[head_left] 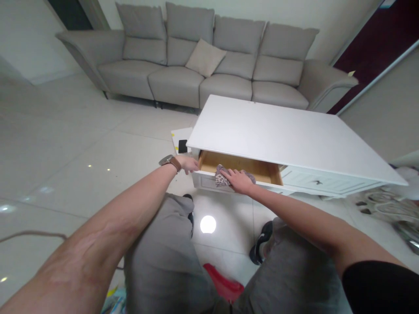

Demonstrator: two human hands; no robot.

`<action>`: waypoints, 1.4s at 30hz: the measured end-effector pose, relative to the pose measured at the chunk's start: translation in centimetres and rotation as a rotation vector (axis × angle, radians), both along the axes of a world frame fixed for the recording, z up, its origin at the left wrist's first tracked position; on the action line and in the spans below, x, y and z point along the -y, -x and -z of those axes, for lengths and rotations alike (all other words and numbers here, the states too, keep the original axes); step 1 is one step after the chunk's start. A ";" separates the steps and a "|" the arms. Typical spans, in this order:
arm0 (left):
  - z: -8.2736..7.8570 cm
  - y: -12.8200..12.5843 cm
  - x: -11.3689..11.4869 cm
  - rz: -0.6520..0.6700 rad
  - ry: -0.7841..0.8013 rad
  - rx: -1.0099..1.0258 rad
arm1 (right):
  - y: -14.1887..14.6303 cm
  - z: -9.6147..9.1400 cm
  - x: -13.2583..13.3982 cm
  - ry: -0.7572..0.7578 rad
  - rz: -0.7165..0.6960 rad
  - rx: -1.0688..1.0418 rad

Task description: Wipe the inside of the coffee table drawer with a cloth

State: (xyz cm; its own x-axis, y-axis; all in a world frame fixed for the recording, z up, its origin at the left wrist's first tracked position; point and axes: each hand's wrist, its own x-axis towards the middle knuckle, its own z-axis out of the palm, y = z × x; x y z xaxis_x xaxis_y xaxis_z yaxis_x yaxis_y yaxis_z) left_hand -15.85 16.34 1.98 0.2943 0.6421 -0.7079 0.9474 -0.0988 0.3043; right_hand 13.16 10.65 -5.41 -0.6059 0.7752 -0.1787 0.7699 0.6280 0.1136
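Observation:
A white coffee table (288, 135) has its left drawer (262, 170) pulled open, showing a wooden inside. My right hand (238, 180) presses a patterned grey cloth (221, 175) onto the drawer's front edge, fingers curled over it. My left hand (189, 164), with a brown-strapped watch on the wrist, grips the drawer's left front corner. A second drawer (317, 181) to the right stays closed.
A grey sectional sofa (209, 65) with a cushion stands behind the table. Glossy white tiles cover the floor. My knees and dark shoes are below the drawer, with a red object (224, 283) between my legs. Cluttered items (389, 209) lie at the right.

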 end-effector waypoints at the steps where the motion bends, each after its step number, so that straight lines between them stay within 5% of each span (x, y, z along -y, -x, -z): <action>1: 0.0 0.0 0.0 -0.003 0.006 0.000 | 0.3 0.0 0.0 -0.004 -0.005 -0.012; 42: 1.4 -0.9 -0.9 0.010 0.031 -0.012 | -0.2 0.1 0.3 0.015 0.001 -0.099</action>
